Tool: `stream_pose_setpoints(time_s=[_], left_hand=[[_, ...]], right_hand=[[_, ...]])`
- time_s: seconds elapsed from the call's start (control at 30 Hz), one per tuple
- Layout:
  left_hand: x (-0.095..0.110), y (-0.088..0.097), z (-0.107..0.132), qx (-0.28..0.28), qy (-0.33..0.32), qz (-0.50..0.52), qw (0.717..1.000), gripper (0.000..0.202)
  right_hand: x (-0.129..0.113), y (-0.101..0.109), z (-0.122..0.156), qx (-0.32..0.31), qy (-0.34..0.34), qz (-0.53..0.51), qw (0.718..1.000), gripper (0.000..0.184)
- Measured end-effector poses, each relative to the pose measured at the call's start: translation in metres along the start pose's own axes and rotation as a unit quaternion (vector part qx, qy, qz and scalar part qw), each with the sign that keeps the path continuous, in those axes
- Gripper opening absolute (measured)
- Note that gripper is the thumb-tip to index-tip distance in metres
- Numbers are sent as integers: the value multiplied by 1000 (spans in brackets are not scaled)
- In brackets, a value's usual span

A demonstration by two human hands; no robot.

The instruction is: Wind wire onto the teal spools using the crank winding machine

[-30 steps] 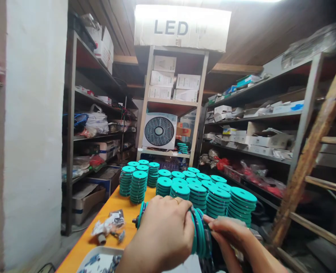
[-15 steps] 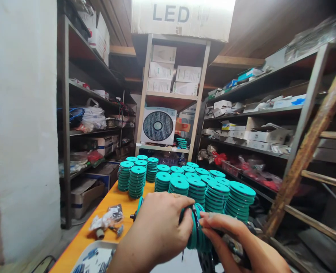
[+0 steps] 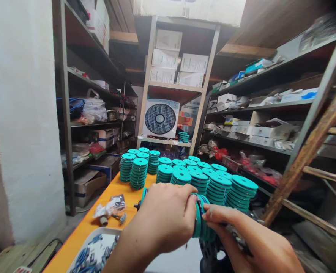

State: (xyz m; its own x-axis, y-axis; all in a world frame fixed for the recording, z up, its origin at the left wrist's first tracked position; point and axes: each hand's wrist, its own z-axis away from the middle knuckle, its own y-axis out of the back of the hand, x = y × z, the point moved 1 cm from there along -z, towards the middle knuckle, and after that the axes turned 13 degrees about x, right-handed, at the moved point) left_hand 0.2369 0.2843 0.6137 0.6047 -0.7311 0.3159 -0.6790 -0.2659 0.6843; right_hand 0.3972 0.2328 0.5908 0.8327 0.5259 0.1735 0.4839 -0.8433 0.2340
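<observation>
In front of me a row of teal foam spools sits side by side on a dark holder, whose black end pokes out at the left. My left hand wraps over the spools, with its thumb pressed near their rims. My right hand is closed at the right part of the row, thumb and forefinger pinched against a rim; whatever is between them is too small to make out. Dark thread or line shows in the grooves. Much of the holder is hidden behind both hands.
Several stacks of teal spools stand across the orange table. A white tray with small blue and grey parts lies front left, beside a plastic bag. Shelves flank both sides; a wooden ladder leans at right.
The view has tilted down a little and shifted, so more of the tray shows. Both hands keep their places on the spools, with the right fingertips still pinched at the rim.
</observation>
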Motion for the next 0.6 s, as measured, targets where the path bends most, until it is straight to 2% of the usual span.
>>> stream_pose_setpoints(time_s=[0.1,0.23,0.47,0.6], left_hand=[[0,2,0,2,-3,-10,1000,35],[-1,1,-1,11,-19,-21,1000,31],[-2,-1,2,12,-26,-38,999,28],[-3,-2,2,11,-21,-26,999,28]], right_hand=[[4,1,3,-23,-12,-3,1000,22],[10,3,13,-42,13,9,999,25],[8,-2,25,-34,97,8,995,38],[2,-3,27,-41,143,14,989,29]])
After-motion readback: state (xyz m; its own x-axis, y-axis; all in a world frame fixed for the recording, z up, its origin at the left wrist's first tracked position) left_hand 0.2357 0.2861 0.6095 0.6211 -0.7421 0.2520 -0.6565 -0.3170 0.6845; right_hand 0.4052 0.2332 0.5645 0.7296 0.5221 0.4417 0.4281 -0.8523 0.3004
